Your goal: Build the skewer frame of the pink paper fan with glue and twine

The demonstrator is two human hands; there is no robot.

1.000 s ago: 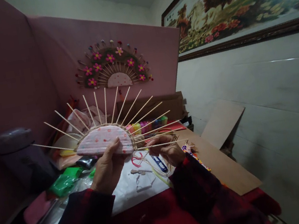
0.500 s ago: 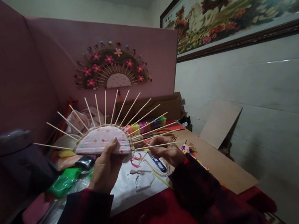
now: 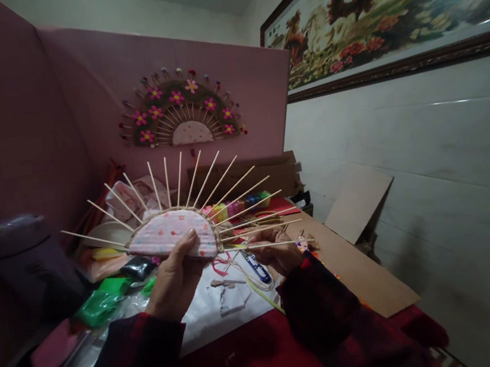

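Note:
My left hand [image 3: 174, 278] grips the flat edge of a pink half-round fabric pad [image 3: 173, 235], held upright above the table. Several thin wooden sticks [image 3: 207, 180] fan out from its rim. My right hand [image 3: 278, 252] is closed at the fan's lower right corner, its fingers pinched on a thin pale strand [image 3: 234, 259] that runs along the rim and trails down to the table. A finished fan with pink flowers [image 3: 181, 109] hangs on the pink board behind.
On the white sheet [image 3: 227, 302] below lie a blue snipper [image 3: 255, 267], red scissors and small scraps. Green bags [image 3: 100, 301], coloured items and a grey jar [image 3: 22, 258] crowd the left. A brown board [image 3: 358, 271] lies at right; a framed picture [image 3: 384, 3] hangs above.
The fan has tilted slightly and shifted a little to the right. My right hand has dropped a bit lower under the bottom sticks.

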